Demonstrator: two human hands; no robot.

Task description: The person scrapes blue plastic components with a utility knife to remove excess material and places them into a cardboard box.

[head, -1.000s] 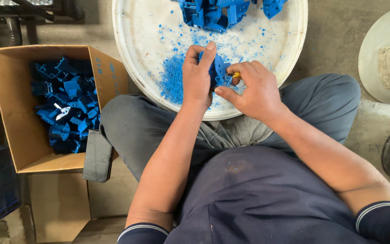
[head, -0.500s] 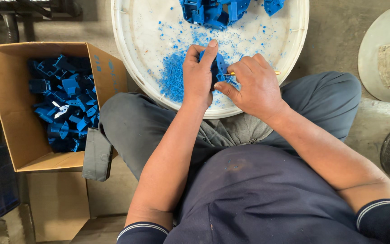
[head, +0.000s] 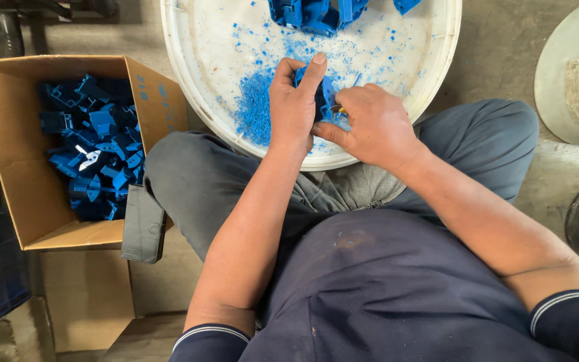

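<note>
Centrally, item one: left hand [head: 294,107], grip closed around a blue plastic part [head: 324,96], index finger extended upward along it; the part is held just above the near rim of the tub. Item two: right hand [head: 373,124], fingers curled, grip pinched on a small tool of which only a sliver of yellowish handle shows at the part's right edge; what kind of tool cannot be told. Both hands touch the same part, which sits between them. Item three: round white tub [head: 430,80], shallow, resting against the person's lap; contents are a heap of blue shavings [head: 254,110] just left of the left hand, loose blue flecks scattered across the floor of the tub, and a cluster of blue parts [head: 313,12] at its far side, cut off by the upper edge of view. Item four: cardboard box [head: 15,167], open-topped, on the floor to the person's left, beside the knee; contents are many like blue plastic parts piled loosely, with one pale piece among them. Item five: dark flat pouch [head: 143,224], leaning against the box's near corner.
</note>
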